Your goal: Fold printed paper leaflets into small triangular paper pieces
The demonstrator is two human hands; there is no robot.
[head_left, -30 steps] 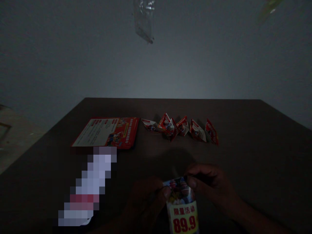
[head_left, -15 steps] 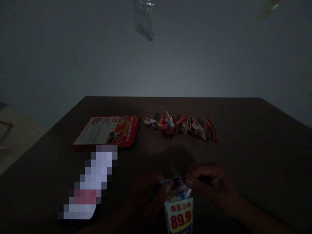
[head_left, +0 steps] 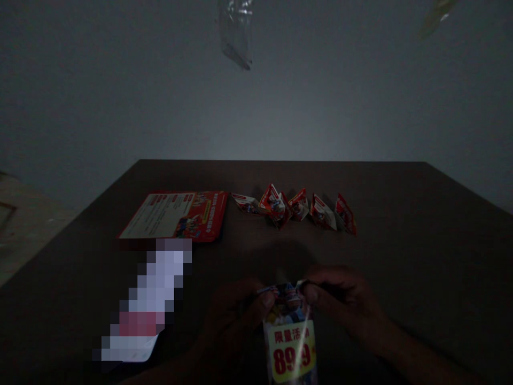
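Low at the centre, a glossy printed packet hangs upright between my hands. It carries a yellow and white label with red figures reading 89.9. My left hand pinches the packet's upper left corner, thumb in front. At the upper right corner, my right hand grips the same edge between thumb and fingers. Deep shadow hides much of the left fingers, and the packet's bottom runs out of the picture.
Several crumpled red and white wrappers lie in a row across the dark table. To their left is a flat red printed package. A pixelated phone-like slab lies nearer. Clear plastic bags show against the wall.
The packet's top edge has risen slightly and tilted so more of its printed front shows. Both hands keep hold of its corners and have shifted slightly left.
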